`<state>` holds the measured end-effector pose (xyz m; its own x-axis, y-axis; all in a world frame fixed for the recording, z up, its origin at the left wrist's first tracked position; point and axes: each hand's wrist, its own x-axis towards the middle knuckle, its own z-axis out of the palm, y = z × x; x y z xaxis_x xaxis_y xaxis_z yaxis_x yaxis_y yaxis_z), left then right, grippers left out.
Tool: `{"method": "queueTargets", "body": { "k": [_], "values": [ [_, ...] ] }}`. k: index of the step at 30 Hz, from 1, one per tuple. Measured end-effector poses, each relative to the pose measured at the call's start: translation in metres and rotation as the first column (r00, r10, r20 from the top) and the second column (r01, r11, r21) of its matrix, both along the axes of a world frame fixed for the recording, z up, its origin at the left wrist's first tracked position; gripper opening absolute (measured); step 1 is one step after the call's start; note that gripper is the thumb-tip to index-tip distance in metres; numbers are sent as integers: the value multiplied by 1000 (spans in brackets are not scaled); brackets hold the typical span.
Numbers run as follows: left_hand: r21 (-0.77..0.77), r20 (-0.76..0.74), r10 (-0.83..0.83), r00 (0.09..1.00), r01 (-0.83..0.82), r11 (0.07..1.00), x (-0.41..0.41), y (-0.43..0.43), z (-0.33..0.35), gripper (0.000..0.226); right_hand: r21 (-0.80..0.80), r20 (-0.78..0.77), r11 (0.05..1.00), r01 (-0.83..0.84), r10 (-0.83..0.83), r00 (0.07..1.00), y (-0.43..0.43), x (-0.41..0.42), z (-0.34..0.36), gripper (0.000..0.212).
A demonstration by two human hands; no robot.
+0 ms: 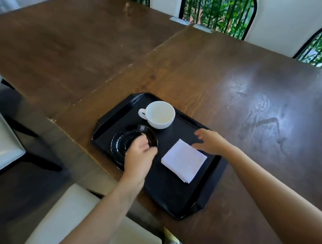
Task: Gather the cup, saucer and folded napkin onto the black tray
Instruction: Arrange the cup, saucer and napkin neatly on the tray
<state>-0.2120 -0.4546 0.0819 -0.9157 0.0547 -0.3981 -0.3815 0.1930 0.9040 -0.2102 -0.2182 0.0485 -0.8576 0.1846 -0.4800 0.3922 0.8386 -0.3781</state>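
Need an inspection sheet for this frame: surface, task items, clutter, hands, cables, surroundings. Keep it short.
Surface: dark wooden table, two tops butted together, worn along the seam, glare at right.
Job's things: black tray at the near edge; white cup, upright, black saucer and folded napkin all on it; cup stands beside the saucer, not on it.
Clutter: nothing seen on the table.
Hands: left hand, fingers curled over the saucer's near rim, grip unclear from blur; right hand open, fingers spread, by the napkin's far corner.
Cables: nothing seen.
Surroundings: pale-cushioned chairs; green plants behind.
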Motion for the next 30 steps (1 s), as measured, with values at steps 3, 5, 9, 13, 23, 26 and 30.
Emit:
{"method": "queueTargets", "body": {
  "k": [3, 5, 9, 13, 23, 26, 30],
  "values": [
    [-87, -115, 3, 993, -13, 996, -50, 3, 15, 61, -255, -101, 967, 18, -45, 994, 2, -29, 5, 69],
    [-122, -80, -15, 997, 5, 992, -72, 16, 12, 59, -368, -120, 929, 25, -74, 990, 0, -49, 4, 73],
    [-225, -21, -65, 998, 59, 973, -87, 44, -18, 44, -546, -83, 838, 12, -68, 994, -5, -80, -5, 84],
    [-237, -59, -26, 998, 11, 971, -97, 46, -34, 28, -632, -71, 775, -16, -37, 997, -8, -98, -18, 92],
    [-98, -44, 28, 999, -32, 995, -112, 42, -35, 44, -601, -323, 791, -111, -113, 940, -15, -102, -41, 76],
    [-77, -37, 28, 999, -31, 997, -115, 42, -37, 39, -569, -362, 817, -96, -143, 921, -18, -99, -46, 79],
    [-67, -25, 19, 1000, -20, 998, -118, 41, -39, 38, -571, -374, 815, -97, -153, 915, -17, -99, -48, 79]
  ]
}}
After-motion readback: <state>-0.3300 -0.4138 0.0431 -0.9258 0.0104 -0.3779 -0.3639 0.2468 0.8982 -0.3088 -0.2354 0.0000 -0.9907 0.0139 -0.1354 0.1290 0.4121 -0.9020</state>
